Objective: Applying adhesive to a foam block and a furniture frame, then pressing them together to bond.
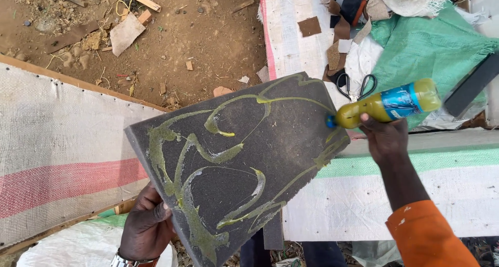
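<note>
- Left hand (147, 226) clamped on the lower left edge of a dark grey foam slab (280, 142), fingers wrapped over the rim; wristwatch (125, 261) at the wrist.
- Foam slab held up tilted in front of the person, between both hands, top corner over the white woven sheet on the worktop (364, 204).
- Slab face carries looping trails of yellow-green glue (179, 186), thickest at the lower left.
- Right hand (387, 137) closed around a yellow-green squeeze bottle (387, 105) with a blue label, lying near horizontal, blue nozzle touching the slab's right edge.
- Orange sleeve (429, 236) on the right arm.
- Black-handled scissors (356, 86) lie on the worktop just behind the bottle, beside a green woven sack (442, 43).
- Cut scraps (310, 26) sit further back.
- Bare dirt ground (208, 43) with wood offcuts at top left.
</note>
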